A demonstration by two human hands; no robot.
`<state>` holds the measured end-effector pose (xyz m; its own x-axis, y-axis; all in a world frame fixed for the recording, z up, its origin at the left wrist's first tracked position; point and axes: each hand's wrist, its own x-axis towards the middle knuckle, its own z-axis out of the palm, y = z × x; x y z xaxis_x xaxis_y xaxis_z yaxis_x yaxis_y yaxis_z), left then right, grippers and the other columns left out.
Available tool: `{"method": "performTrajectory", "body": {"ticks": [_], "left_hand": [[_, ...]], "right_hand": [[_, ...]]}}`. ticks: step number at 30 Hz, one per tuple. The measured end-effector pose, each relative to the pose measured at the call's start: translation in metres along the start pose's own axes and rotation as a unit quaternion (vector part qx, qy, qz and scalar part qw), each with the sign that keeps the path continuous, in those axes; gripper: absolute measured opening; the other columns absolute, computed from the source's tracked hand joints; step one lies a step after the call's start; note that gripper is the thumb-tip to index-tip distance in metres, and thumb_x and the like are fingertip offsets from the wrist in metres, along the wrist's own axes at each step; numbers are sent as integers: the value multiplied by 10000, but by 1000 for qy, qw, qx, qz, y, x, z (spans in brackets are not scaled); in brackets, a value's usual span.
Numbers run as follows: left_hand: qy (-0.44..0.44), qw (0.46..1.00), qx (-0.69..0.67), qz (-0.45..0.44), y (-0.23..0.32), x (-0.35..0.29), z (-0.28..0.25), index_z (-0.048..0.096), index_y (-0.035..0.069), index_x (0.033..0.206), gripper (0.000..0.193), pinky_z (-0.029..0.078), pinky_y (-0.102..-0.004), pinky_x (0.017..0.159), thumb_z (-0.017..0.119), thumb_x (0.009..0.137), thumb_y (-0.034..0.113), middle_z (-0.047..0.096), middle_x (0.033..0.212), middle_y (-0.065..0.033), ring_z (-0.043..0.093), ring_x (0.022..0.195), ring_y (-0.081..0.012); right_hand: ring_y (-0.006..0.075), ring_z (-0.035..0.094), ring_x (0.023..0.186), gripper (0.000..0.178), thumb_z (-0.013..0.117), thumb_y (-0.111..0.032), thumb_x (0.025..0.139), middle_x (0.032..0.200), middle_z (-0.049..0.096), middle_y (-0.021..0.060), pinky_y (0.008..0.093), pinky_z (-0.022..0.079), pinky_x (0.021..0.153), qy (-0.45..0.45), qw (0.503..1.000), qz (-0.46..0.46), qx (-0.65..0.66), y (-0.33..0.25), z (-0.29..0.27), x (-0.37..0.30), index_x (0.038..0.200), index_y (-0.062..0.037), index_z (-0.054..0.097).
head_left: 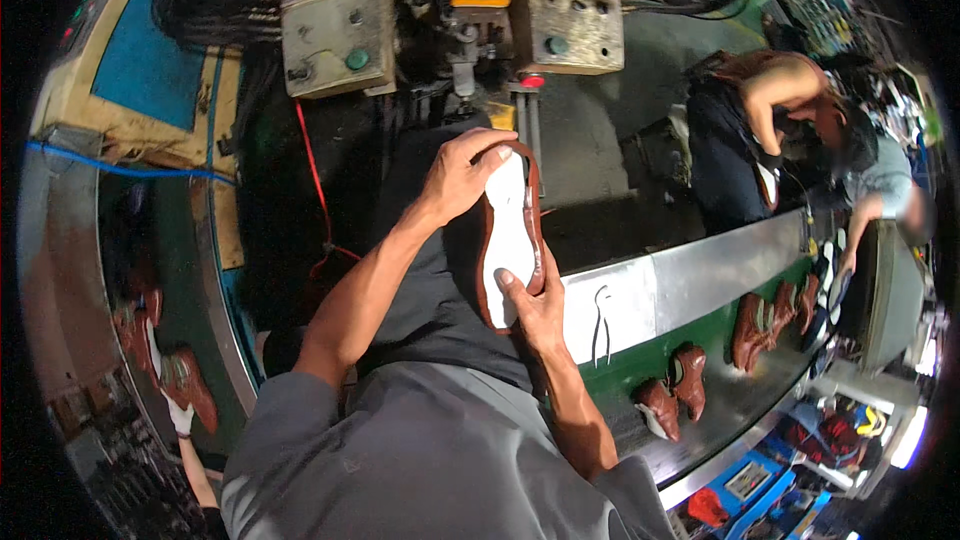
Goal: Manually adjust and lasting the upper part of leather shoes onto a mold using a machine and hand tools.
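A brown leather shoe (492, 285) is held up in front of my lap, its pale white underside turned toward me and brown leather wrapping its edges. My left hand (462, 177) grips the upper end, with the thumb on the white face and the fingers curled over the rim. Lower down, my right hand (538, 308) clasps the side near the other end, its thumb pressed on the white underside. The far side of the shoe is hidden. A pair of pincers (601, 325) lies on the metal ledge to the right.
Ahead stands a machine with two control boxes (340, 40) and hanging cables. On the right, a green conveyor (725, 410) carries several brown shoes (688, 380). More shoes (190, 388) are at the left, near a gloved hand (178, 418). Two people work at the right.
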<state>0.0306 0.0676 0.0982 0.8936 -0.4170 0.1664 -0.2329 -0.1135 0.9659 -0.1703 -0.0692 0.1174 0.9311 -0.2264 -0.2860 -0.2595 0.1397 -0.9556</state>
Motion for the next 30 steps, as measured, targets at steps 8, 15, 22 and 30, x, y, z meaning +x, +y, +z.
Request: {"method": "performTrajectory", "body": {"ticks": [8, 15, 22, 30], "left_hand": [[-75, 988, 113, 72, -5, -4, -15, 704, -46, 1288, 277, 600, -408, 858, 649, 1054, 91, 769, 1115, -234, 773, 1007, -345], [-166, 971, 140, 96, -1, 11, -27, 686, -58, 1310, 318, 575, -432, 912, 656, 1013, 53, 738, 1203, -247, 735, 1091, -388], [-91, 991, 80, 49, -8, -2, -4, 712, -30, 1288, 292, 574, -404, 895, 658, 1014, 54, 740, 1185, -194, 738, 1044, -362], [-78, 992, 93, 26, 0, -3, 5, 717, -26, 1267, 266, 582, -417, 867, 643, 1025, 58, 728, 1154, -196, 742, 1018, -378]], "right_hand": [[392, 646, 1292, 843, 801, -328, 969, 1420, 617, 295, 445, 516, 1075, 16, 925, -167, -340, -36, 8, 82, 1599, 72, 408], [390, 700, 1224, 675, 653, -339, 1046, 1325, 700, 304, 440, 523, 1059, -1, 977, -73, -199, -20, 7, 98, 1579, 39, 483], [319, 618, 1321, 631, 606, -298, 1075, 1426, 654, 262, 380, 444, 1144, -14, 989, -46, -138, -13, -6, 100, 1586, 49, 475], [309, 641, 1289, 615, 536, -230, 1073, 1397, 667, 270, 393, 447, 1137, -67, 990, 11, -125, -22, -24, 99, 1588, 91, 436]]}}
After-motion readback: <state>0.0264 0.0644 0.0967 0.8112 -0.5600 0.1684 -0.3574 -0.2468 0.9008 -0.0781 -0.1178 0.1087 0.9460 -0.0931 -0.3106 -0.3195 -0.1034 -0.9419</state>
